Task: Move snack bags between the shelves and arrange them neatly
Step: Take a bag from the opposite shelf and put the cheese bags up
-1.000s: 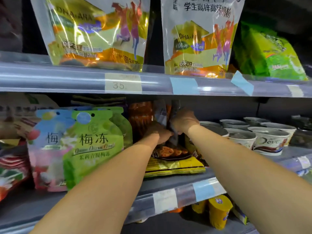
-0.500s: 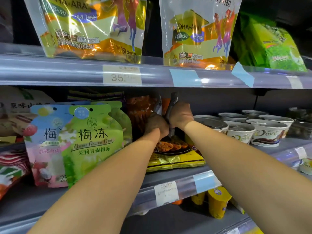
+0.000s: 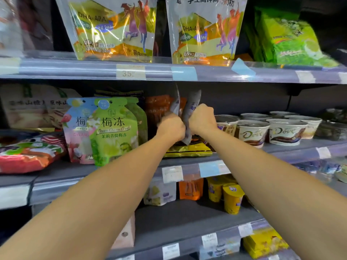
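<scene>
Left hand (image 3: 172, 128) and right hand (image 3: 201, 119) both fisted round 2 upright grey bags (image 3: 194, 102). I expect slick foil slipping, knocking the cups (image 3: 252, 132) beside.

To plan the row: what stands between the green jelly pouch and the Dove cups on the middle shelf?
Head view: orange bags, then the left hand and right hand gripping upright grey bags, above a flat yellow bag.

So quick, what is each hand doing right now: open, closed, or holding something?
Left hand: curled round a grey foil snack bag, held upright.
Right hand: grips a second grey foil bag beside it.
</scene>
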Demonstrator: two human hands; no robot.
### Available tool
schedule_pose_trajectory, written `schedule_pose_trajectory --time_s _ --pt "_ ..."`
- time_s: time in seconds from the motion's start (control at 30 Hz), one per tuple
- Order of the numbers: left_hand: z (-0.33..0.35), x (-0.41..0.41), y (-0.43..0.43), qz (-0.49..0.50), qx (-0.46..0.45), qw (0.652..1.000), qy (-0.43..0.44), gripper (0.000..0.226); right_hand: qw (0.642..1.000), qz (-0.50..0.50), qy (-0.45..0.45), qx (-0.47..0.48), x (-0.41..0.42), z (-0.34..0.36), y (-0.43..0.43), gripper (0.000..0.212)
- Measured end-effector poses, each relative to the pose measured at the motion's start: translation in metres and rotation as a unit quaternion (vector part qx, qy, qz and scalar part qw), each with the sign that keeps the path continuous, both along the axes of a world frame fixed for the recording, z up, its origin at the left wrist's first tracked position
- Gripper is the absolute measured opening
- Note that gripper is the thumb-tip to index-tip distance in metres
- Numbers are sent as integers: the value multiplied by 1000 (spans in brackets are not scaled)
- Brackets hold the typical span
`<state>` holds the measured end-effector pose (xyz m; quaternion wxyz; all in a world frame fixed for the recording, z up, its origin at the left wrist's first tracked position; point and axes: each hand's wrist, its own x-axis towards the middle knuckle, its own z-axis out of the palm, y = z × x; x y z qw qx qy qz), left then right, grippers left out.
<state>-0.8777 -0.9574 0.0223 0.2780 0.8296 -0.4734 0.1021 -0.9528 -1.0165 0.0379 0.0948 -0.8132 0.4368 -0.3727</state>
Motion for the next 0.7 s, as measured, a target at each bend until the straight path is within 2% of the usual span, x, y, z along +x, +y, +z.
schedule_pose_trajectory --time_s 0.07,0.13,0.2,0.3,0.47,0.63,0.7 --pt "-3 -13 10 3 -20 1000 12 34 999 11 -45 28 -17 -2 11 24" --pt "-5 -27 21 22 -60 996 67 38 997 23 -62 39 -36 -5 20 19" --pt "-5 -44 32 31 -77 993 90 41 997 34 -65 37 -56 -6 26 7" --pt "-4 -70 50 24 -98 989 108 37 996 44 -70 43 -84 -7 34 14" --pt "-6 -107 74 25 -107 991 82 30 995 54 -68 42 -134 -10 50 23" --pt "-15 -133 93 35 -96 995 21 29 994 67 -66 58 -181 -22 63 24" --pt "-18 -146 104 39 -114 992 40 29 992 78 -73 71 -200 -28 66 21"
